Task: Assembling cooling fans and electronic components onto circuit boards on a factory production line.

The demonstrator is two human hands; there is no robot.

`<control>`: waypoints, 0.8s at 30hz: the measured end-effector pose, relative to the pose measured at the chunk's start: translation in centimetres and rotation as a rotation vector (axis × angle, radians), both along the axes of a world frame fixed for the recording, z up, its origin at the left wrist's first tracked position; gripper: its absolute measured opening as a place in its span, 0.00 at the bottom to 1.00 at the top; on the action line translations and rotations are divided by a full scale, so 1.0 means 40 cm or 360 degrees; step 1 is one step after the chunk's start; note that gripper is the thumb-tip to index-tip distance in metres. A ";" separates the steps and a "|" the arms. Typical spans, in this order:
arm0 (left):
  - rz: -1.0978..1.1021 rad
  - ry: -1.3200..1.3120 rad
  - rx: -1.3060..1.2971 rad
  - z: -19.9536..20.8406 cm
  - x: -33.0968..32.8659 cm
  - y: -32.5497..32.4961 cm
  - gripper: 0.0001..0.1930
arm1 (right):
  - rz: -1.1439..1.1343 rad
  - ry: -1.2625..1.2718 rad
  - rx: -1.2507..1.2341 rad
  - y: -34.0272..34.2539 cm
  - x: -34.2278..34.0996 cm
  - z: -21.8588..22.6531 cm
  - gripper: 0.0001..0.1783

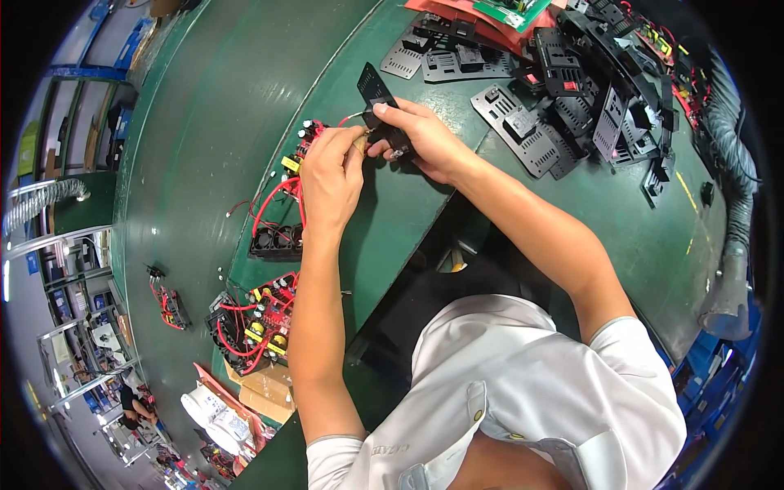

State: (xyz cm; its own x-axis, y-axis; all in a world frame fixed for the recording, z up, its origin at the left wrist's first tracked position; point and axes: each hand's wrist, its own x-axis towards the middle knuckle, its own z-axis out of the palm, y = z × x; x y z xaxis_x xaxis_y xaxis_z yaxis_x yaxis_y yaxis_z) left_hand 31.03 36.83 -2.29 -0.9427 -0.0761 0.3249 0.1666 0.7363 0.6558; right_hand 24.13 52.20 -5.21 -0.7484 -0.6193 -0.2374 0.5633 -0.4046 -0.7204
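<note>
My right hand grips a black slotted panel, its thumb laid on the face and the fingers curled behind. Close against the panel's lower left edge, my left hand is closed in a pinch; what lies between its fingertips is too small to make out. A thin wire runs beside those fingertips toward a red circuit board. This board lies partly hidden under my left hand, with thick red wires and a row of black fans at its near end.
More slotted black panels are heaped at the far right. A green circuit board rests on red sheeting behind them. Left of my forearm lie another red board and a cardboard box. A grey flexible duct hangs at the right edge.
</note>
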 end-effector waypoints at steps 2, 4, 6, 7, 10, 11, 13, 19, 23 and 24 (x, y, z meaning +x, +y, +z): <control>-0.0063 0.0112 -0.0107 -0.006 -0.001 -0.006 0.07 | -0.0096 0.0257 0.0184 -0.012 0.013 0.002 0.20; -0.0060 0.0064 -0.0063 0.002 0.002 0.005 0.07 | -0.0193 0.0554 0.0404 -0.011 0.016 -0.001 0.31; -0.0046 0.0018 -0.0021 0.005 0.005 0.008 0.07 | -0.0163 0.0475 0.0353 -0.007 0.017 0.005 0.25; -0.0018 0.0001 -0.0042 0.004 0.007 0.005 0.07 | -0.0132 0.0397 0.0302 -0.007 0.019 0.011 0.19; -0.0003 0.0065 -0.0136 -0.008 0.010 -0.004 0.07 | -0.0061 0.0200 0.0258 0.000 0.024 0.021 0.17; -0.0026 0.0143 -0.0211 -0.013 0.010 -0.008 0.07 | -0.0026 0.0095 0.0228 0.001 0.026 0.022 0.17; -0.0026 0.0168 -0.0188 -0.012 0.008 -0.003 0.06 | -0.0180 0.0479 0.0447 -0.001 0.043 0.015 0.22; -0.0128 0.0469 -0.0590 -0.009 0.015 -0.007 0.08 | -0.0391 0.0824 0.0723 -0.024 0.067 0.005 0.30; -0.0268 0.0439 -0.0755 0.000 0.003 0.002 0.10 | -0.0712 0.1505 0.1183 -0.033 0.068 -0.020 0.31; -0.0263 0.0443 -0.0729 -0.002 0.006 -0.005 0.09 | -0.0546 0.1297 0.1173 -0.027 0.075 0.011 0.31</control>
State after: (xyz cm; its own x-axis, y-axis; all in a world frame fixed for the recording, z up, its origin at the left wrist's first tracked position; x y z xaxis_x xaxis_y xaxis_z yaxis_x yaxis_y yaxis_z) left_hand 31.27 36.61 -2.36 -0.8041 0.2727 0.5283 0.4248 0.8852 0.1897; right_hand 27.15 51.11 -4.76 -0.9483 -0.2653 0.1743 -0.2366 0.2244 -0.9453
